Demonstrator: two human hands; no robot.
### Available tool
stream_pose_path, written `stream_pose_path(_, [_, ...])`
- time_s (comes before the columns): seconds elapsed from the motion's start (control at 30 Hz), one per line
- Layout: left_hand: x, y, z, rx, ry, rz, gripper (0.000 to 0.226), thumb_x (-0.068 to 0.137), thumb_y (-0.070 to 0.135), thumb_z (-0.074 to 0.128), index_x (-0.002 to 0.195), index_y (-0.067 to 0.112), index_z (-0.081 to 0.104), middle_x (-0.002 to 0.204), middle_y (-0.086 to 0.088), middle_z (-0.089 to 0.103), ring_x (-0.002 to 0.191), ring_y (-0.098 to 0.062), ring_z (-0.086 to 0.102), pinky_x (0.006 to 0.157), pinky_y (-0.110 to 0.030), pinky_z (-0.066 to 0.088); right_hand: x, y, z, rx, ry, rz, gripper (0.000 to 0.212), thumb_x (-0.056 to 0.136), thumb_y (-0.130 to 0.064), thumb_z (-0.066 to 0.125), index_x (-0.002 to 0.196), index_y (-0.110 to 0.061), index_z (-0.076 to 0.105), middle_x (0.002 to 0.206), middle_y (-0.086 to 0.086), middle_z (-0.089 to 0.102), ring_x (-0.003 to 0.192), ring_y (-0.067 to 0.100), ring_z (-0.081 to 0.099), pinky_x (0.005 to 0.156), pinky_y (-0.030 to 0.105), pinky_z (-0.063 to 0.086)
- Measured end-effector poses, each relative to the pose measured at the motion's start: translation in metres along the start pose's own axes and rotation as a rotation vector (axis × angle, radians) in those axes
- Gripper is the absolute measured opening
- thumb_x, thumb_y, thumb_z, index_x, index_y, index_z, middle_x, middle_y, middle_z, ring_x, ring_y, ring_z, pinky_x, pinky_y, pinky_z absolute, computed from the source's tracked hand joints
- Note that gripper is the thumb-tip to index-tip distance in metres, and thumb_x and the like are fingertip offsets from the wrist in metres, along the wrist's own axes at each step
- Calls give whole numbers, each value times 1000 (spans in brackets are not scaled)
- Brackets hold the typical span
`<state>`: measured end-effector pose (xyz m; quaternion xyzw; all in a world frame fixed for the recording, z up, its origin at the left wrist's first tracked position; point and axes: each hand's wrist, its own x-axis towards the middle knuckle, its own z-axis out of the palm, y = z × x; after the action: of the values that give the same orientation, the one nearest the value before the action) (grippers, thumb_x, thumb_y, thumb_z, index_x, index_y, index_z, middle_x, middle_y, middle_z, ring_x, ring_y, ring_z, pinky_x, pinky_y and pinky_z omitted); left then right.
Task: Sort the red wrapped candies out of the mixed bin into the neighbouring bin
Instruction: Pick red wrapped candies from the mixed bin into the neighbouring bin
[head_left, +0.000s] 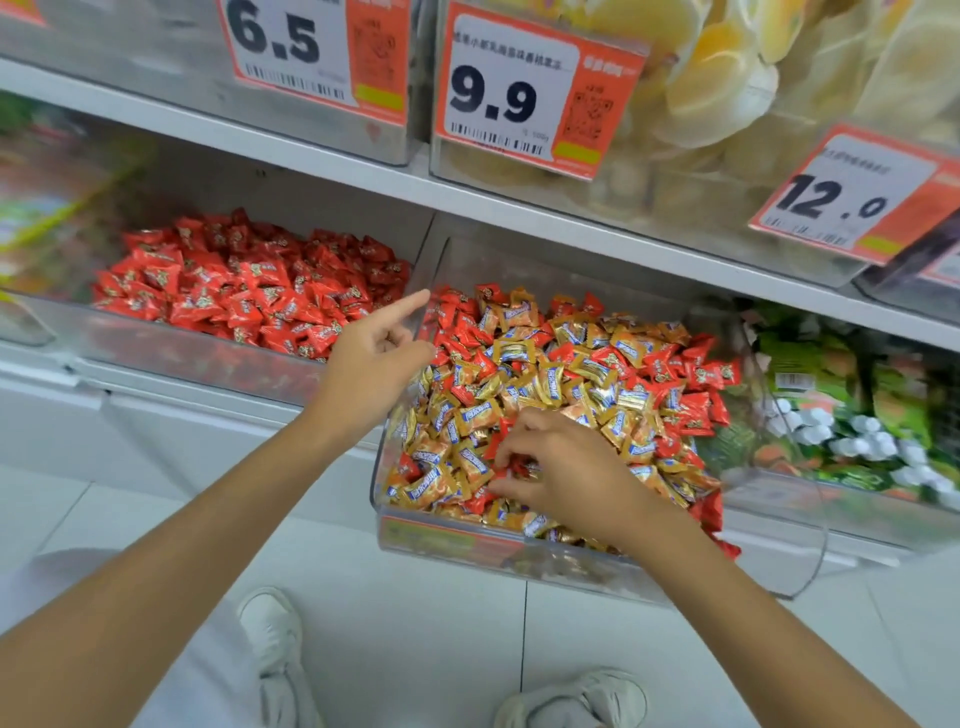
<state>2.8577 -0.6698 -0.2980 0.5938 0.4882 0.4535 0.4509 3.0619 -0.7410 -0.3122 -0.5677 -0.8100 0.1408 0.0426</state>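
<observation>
While red wrapped candies lie scattered among gold-wrapped ones in the mixed bin, the right hand digs at the near side, fingertips curled on a red piece; whether its grip has closed on it I cannot tell. Picking seems to be the step in hand. Next, that piece needs lifting across the clear divider into the neighbouring bin of reds, where the left hand hovers at the divider, loosely open, forefinger extended, holding nothing.

Right hand among mixed bin candies
</observation>
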Motion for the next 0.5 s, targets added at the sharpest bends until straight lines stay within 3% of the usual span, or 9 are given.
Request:
stream_pose_path(0.07, [0, -1, -1, -13, -2, 1, 53, 90, 3, 58, 138, 25, 52, 53, 20, 42, 52, 5, 45, 69, -3, 41, 3, 0, -5, 146, 55, 62, 20, 91, -41, 63, 93, -21, 68, 86, -13, 55, 77, 3, 48, 70, 26, 44])
stream_pose_path(0.13, [0, -1, -1, -30, -3, 0, 52, 90, 4, 58, 138, 26, 52, 54, 18, 42, 50, 3, 43, 61, -4, 41, 2, 1, -15, 354, 98, 138, 17, 95, -36, 59, 89, -20, 63, 80, -11, 61, 63, 3, 53, 60, 22, 41])
stream_pose_path(0.2, [0, -2, -1, -48, -8, 3, 51, 91, 7, 59, 138, 26, 51, 54, 15, 40, 48, 3, 42, 63, -6, 41, -1, 3, -25, 539, 177, 204, 12, 96, -30, 57, 91, -19, 57, 84, -5, 66, 55, 4, 58, 54, 22, 43])
stream_pose_path(0.27, [0, -4, -3, -94, -24, 0, 48, 92, 14, 61, 138, 25, 50, 55, 12, 38, 48, 2, 41, 66, -7, 42, -6, 9, -35, 638, 240, 236, 1, 98, -22, 55, 97, -23, 55, 90, -4, 65, 56, 14, 61, 54, 33, 49])
stream_pose_path(0.37, [-1, -7, -6, -129, -53, -10, 48, 91, 26, 63, 137, 30, 51, 84, 6, 46, 65, 5, 43, 70, 1, 41, -13, 19, -40, 651, 229, 248, 24, 99, -12, 48, 101, -33, 60, 97, -12, 62, 65, 33, 56, 65, 51, 51])
stream_pose_path(0.43, [-2, -7, -7, -133, -59, -14, 46, 91, 27, 63, 136, 32, 51, 97, 4, 42, 70, 10, 49, 70, 5, 37, -15, 20, -38, 644, 203, 239, 22, 97, -12, 49, 93, -27, 65, 88, -6, 64, 64, 17, 53, 64, 47, 50])
stream_pose_path(0.5, [-4, -5, -5, -139, -45, -21, 45, 92, 24, 62, 136, 29, 51, 92, 8, 45, 69, 19, 53, 69, 7, 36, -15, 18, -36, 616, 176, 217, 10, 94, -20, 60, 87, -24, 68, 84, -8, 64, 66, 3, 54, 64, 29, 48])
